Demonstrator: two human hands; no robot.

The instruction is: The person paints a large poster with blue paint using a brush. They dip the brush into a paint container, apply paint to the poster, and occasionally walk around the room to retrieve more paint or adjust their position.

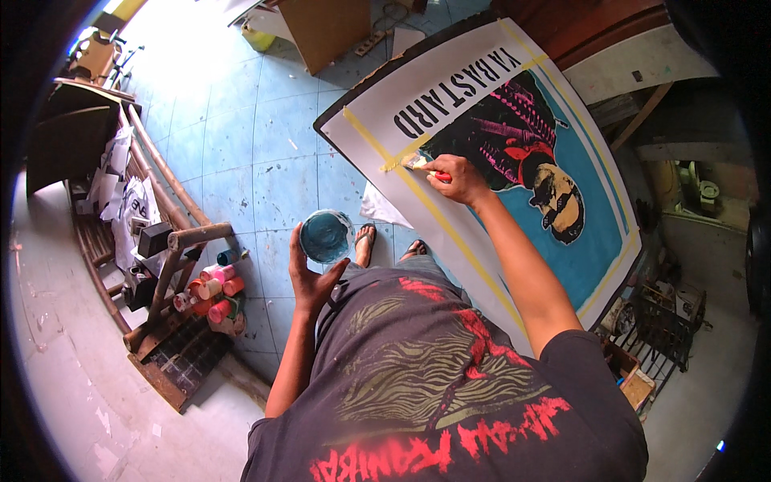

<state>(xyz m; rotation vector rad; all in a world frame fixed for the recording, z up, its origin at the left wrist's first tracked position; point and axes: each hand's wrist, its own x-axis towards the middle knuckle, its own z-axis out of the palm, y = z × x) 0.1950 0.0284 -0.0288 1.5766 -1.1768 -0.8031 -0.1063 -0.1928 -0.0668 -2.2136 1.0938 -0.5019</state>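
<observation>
My left hand point(315, 281) grips a round container point(323, 235) of teal paint, held out in front of my body. In my right hand point(458, 180) is a paintbrush point(442, 175) with a red handle; its bristles are at a yellow tape strip point(393, 163) on a large tilted board point(438, 210). The board has a white border, black stenciled lettering along the far edge, and a painted figure in black, pink and red point(522, 132) on a teal ground framed by tape. The brush head lies beside the dark painted area, near a crossing of tape.
My sandaled feet stand on blue tiles point(273, 161) below me. At left are wooden poles point(193, 237), crumpled sheets and several pink and orange paint containers point(221, 293). A wooden panel point(321, 32) and cable are at the back; clutter and metal racks point(666, 329) lie to the right.
</observation>
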